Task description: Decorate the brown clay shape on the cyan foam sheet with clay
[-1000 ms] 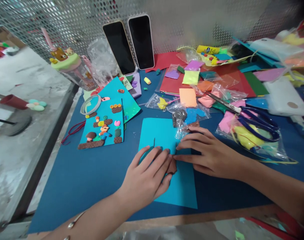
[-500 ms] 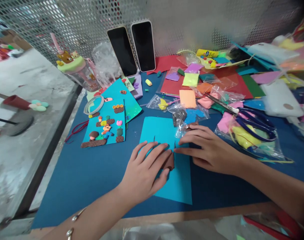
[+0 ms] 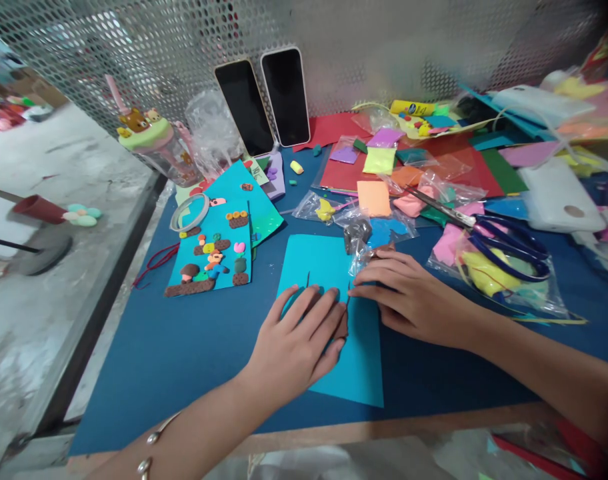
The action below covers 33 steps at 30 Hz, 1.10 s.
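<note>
Two hands lie flat on a turquoise sheet [image 3: 329,267] spread on the dark blue worktop [image 3: 174,360]. The left hand [image 3: 297,343] has its fingers stretched forward and pressed down, not clenched on anything; under its fingertips a small brown piece [image 3: 342,328] shows only as a sliver, so its shape cannot be told. The right hand [image 3: 409,297] rests palm down just beside the left one, fingertips almost meeting it over the sheet, fingers extended and holding nothing that can be seen. Just beyond the right hand's fingers lies a clear plastic bag [image 3: 361,257] with dark and brown bits inside. Further out from the right hand, towards its outer side, blue-handled scissors [image 3: 509,243] lie across bags of coloured material. Out past the left hand's outer side sits a blue card with small figures [image 3: 211,253] stuck on it, and near that a roll of clear tape [image 3: 189,212]. Well beyond both hands, two phones [image 3: 267,100] lean against a perforated metal screen [image 3: 374,40], and a lidded cup with a bear on top [image 3: 151,143] stands near them.
</note>
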Available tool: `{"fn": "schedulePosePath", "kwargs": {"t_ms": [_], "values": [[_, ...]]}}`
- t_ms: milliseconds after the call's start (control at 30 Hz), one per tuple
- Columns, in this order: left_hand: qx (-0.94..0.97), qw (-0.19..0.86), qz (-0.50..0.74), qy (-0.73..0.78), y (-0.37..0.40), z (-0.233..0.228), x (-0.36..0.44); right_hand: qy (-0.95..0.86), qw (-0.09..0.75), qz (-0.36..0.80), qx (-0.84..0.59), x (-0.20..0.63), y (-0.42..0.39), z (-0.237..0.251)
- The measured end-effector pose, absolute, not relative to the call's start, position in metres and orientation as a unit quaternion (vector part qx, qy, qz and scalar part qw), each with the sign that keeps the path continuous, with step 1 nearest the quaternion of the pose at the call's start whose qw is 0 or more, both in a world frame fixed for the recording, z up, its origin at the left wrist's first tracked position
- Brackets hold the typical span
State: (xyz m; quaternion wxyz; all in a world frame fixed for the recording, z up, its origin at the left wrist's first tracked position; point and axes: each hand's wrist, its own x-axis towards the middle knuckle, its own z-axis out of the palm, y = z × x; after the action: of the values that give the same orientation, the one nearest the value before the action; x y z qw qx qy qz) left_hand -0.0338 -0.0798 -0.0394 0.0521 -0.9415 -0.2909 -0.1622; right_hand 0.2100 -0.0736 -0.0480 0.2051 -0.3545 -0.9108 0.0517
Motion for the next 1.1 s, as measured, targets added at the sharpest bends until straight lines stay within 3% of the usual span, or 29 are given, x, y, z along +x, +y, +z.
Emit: {"fn": "schedulePosePath", "kwargs": {"t_ms": [667,967,1100], "values": [[-0.942,0.015,-0.171,-0.287,-0.08,-0.042,-0.034,-0.918,0.215,0.025,-0.333,0.209,-0.074,-0.047],[-0.903,-0.042,-0.214,-0.37,-0.077,-0.039,-0.041,-0.921,0.225,0.048,-0.314,0.201,-0.076,-0.047],[-0.897,-0.012,-0.221,-0.382,-0.077,-0.041,-0.043,-0.93,0.195,0.033,-0.31,0.197,-0.078,-0.051]]}}
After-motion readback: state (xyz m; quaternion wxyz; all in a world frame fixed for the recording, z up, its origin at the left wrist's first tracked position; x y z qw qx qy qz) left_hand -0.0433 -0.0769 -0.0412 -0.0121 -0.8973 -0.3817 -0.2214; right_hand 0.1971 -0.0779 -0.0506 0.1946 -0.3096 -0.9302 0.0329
